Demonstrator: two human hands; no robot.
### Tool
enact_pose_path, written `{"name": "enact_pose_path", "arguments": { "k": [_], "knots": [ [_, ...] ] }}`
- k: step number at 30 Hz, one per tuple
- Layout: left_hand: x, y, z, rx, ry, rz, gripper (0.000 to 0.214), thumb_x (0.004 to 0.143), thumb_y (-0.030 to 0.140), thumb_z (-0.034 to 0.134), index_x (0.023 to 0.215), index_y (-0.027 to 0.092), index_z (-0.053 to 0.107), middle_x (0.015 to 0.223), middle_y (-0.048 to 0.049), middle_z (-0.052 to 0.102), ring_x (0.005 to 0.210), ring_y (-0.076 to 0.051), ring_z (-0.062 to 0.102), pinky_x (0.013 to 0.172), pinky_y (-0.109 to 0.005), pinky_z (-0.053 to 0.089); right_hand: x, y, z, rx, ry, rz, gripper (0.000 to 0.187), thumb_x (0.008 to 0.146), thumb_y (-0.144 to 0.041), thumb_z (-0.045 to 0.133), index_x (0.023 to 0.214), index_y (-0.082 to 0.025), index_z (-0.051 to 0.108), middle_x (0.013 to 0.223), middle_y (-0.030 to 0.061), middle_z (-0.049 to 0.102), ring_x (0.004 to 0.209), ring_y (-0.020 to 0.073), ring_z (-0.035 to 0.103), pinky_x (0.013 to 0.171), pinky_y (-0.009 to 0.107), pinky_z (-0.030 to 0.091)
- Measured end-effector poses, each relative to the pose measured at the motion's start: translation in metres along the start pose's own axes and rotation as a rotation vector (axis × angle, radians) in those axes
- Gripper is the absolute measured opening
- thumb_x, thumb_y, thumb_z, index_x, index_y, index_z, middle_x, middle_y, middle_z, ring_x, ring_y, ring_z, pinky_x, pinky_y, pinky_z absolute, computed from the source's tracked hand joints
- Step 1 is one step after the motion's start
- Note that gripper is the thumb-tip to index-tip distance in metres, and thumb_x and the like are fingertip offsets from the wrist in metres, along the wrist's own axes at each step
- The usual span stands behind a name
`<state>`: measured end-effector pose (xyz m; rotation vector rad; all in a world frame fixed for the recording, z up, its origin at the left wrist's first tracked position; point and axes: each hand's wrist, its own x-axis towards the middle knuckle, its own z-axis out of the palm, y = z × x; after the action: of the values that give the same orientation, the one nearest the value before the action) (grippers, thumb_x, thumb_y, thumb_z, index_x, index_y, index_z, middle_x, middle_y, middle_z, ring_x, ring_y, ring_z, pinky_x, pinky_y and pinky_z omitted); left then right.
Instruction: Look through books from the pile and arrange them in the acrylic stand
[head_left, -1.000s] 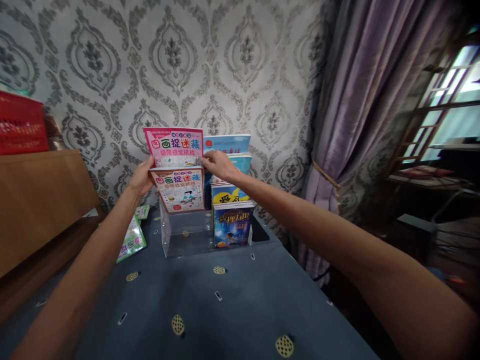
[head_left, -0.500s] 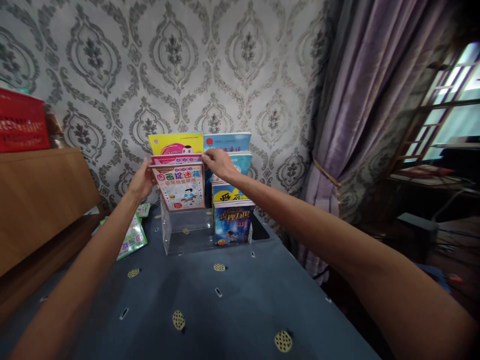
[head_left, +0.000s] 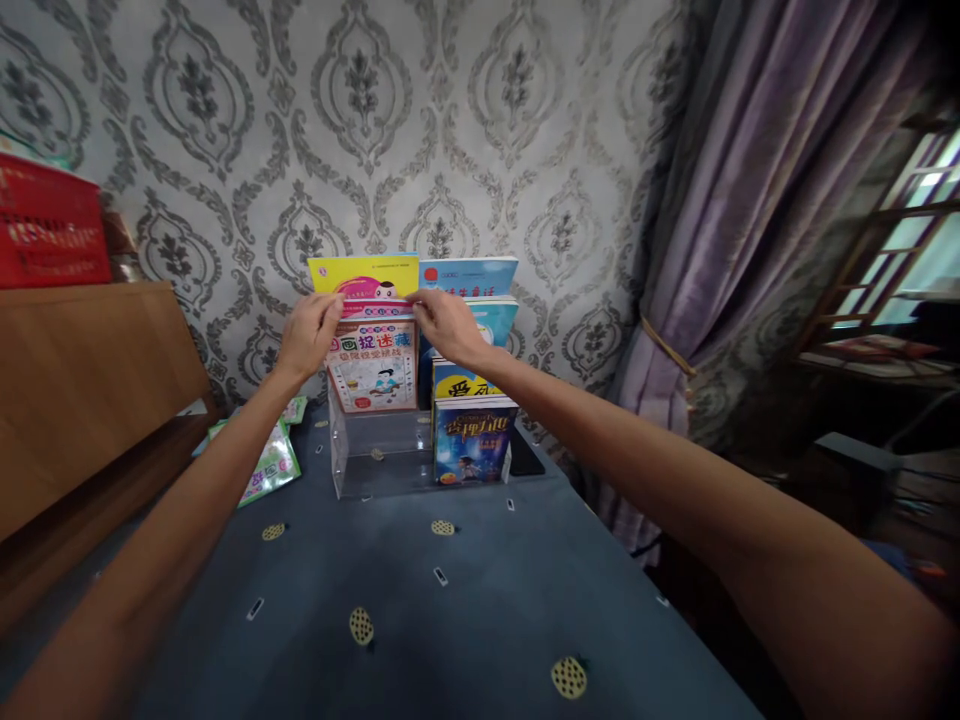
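A clear acrylic tiered stand (head_left: 382, 455) holds several picture books. My left hand (head_left: 309, 335) is closed at the upper left corner of the front picture book (head_left: 379, 368), which has a white and orange-brown cover. My right hand (head_left: 452, 328) pinches at the upper right corner of that same stack. Right behind the front book, the top strip of a pink book (head_left: 379, 309) shows. Farther back stands a yellow book (head_left: 364, 268). The fingers partly hide the books' corners.
On the stand's right side are a light blue book (head_left: 480, 271), a teal book (head_left: 501, 318), a yellow book (head_left: 457, 385) and a dark blue book (head_left: 474, 445). Green booklets (head_left: 274, 465) lie at left by a wooden cabinet (head_left: 97, 380). A black flat object (head_left: 527, 458) lies at right.
My left hand has moved from the books' left edge up and inward onto the top left corner. My right hand stays at the right corner. The camera view has shifted slightly.
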<state>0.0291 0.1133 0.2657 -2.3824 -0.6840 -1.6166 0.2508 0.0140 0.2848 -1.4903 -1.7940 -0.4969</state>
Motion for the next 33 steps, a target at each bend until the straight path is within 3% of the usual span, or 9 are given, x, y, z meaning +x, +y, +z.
{"name": "enact_pose_path", "arguments": {
  "k": [5,13,18,26,33],
  "knots": [
    [-0.003,-0.003,0.000,0.072,-0.134,-0.008,0.050,0.101,0.047,0.031,0.104,0.016,0.070,0.112,-0.0117,0.072,0.107,-0.025,0.062,0.099,-0.038,0.046,-0.006,0.009,0.010,-0.017,-0.036,-0.042,0.036,0.096,-0.020,0.041,0.119,-0.015,0.068,0.113,0.0138,0.072,0.106,0.0280,0.064,0.093,0.040,0.047],
    [-0.009,-0.008,-0.001,-0.028,-0.132,0.018,0.038,0.097,0.039,0.044,0.117,0.017,0.067,0.122,-0.0125,0.067,0.118,-0.027,0.058,0.107,-0.042,0.042,-0.015,0.014,0.011,0.077,-0.025,-0.064,0.036,0.093,-0.017,0.043,0.123,-0.015,0.063,0.118,0.0138,0.069,0.109,0.0266,0.061,0.099,0.041,0.046],
    [-0.025,-0.005,-0.003,0.090,-0.071,0.103,0.040,0.095,0.030,0.049,0.132,0.020,0.058,0.135,-0.0114,0.059,0.129,-0.029,0.048,0.114,-0.048,0.035,-0.031,0.015,0.016,0.179,-0.006,0.011,0.041,0.088,-0.015,0.044,0.127,-0.013,0.059,0.119,0.0152,0.068,0.103,0.0264,0.062,0.092,0.041,0.049],
    [-0.037,0.003,-0.016,0.187,-0.075,0.175,0.036,0.094,0.022,0.049,0.128,0.024,0.061,0.126,-0.0117,0.058,0.122,-0.032,0.049,0.108,-0.052,0.038,-0.056,0.013,0.034,0.307,-0.061,0.095,0.044,0.085,-0.013,0.044,0.125,-0.012,0.060,0.116,0.0159,0.069,0.101,0.0268,0.065,0.089,0.042,0.053],
    [-0.041,0.004,-0.023,0.222,-0.063,0.227,0.029,0.094,0.024,0.052,0.118,0.024,0.066,0.113,-0.0109,0.060,0.109,-0.029,0.053,0.099,-0.046,0.044,-0.056,0.008,0.034,0.394,-0.078,0.085,0.037,0.084,-0.015,0.046,0.117,-0.014,0.062,0.106,0.0117,0.071,0.092,0.0238,0.065,0.084,0.039,0.055]
  ]
}}
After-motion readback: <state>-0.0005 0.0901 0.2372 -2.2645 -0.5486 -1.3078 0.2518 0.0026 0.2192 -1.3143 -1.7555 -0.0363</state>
